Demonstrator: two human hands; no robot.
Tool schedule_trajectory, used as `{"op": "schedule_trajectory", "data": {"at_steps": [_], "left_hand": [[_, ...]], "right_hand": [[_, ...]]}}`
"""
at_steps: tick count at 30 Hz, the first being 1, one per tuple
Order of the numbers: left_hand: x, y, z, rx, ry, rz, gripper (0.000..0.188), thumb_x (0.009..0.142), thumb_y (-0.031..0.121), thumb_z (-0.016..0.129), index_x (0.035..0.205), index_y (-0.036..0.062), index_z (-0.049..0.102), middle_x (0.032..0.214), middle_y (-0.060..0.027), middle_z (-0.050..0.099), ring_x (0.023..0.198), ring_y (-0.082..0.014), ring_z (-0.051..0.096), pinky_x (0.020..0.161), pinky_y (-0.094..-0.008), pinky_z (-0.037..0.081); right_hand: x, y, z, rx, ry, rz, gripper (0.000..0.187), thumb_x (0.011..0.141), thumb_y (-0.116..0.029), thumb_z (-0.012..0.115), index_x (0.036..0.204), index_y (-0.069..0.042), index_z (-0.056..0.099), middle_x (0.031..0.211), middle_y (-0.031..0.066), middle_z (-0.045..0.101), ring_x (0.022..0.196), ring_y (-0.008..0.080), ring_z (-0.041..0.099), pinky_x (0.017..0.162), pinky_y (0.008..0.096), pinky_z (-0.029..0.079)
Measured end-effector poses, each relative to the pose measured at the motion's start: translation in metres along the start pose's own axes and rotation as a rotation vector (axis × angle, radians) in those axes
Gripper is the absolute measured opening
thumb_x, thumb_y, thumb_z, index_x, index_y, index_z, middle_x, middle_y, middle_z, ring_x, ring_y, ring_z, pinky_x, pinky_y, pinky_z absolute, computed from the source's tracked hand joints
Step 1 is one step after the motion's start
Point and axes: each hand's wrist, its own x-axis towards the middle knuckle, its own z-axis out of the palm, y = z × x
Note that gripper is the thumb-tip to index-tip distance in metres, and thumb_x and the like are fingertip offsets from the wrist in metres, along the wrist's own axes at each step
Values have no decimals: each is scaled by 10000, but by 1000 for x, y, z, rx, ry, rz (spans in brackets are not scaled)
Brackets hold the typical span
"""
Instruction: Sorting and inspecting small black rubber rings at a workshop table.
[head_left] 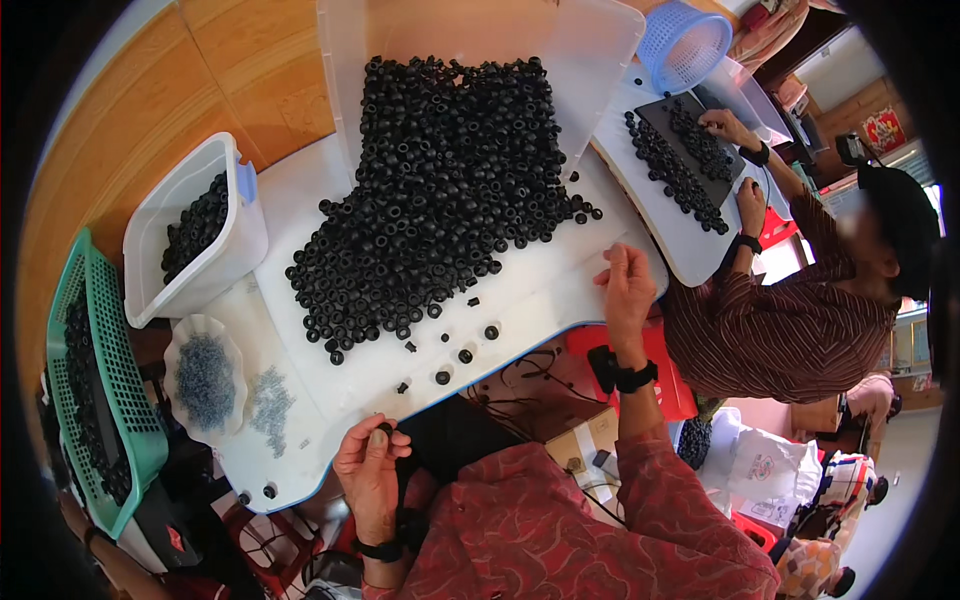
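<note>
My left hand [368,462] is closed at the table's front edge, with a small black round part [385,428] pinched between thumb and fingers. Farther right, my right hand [627,290] hovers above the table's right end, its fingers curled together. Whether anything sits between those fingertips cannot be made out. A large heap of black ring-shaped parts [440,200] spills out of a clear plastic bin [480,30] onto the white table [540,290]. Between the heap and my hands lie several loose black pieces [465,356], some round, some small and narrow.
At left stand a white tub [247,215] and a green basket [140,400], both holding black parts. A scalloped dish [232,345] contains small greyish clear pieces; more pieces [270,410] lie beside it. On the right a co-worker [780,330] handles black parts on a dark board [665,125].
</note>
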Motion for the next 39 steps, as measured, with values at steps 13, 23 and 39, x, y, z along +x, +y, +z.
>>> {"op": "schedule_trajectory", "data": {"at_steps": [13, 23, 39], "left_hand": [[-3, -1, 1, -16, -20, 5, 208, 963, 44, 572, 1157, -19, 614, 1031, -124, 661, 822, -167, 647, 725, -274, 539], [-6, -3, -3, -43, -51, 13, 207, 957, 37, 582, 1154, -16, 621, 1041, -119, 665, 859, -179, 670, 743, -289, 564], [-6, -1, -3, -42, -34, -14, 199, 953, 40, 591, 1141, -15, 630, 1040, -123, 671, 866, -178, 664, 751, -282, 543]], "right_hand": [[-68, -37, 33, 86, -329, -108, 130, 910, -41, 646, 1021, 24, 632, 824, 72, 626, 568, 96, 589, 517, 242, 479], [-98, -53, 38, -22, -422, -242, 206, 839, 15, 677, 1041, -1, 643, 916, 114, 622, 596, 156, 614, 525, 271, 473], [-88, -46, 60, -132, -463, -368, 267, 798, -12, 732, 1054, -12, 656, 894, 114, 607, 647, 206, 638, 577, 304, 512]]}}
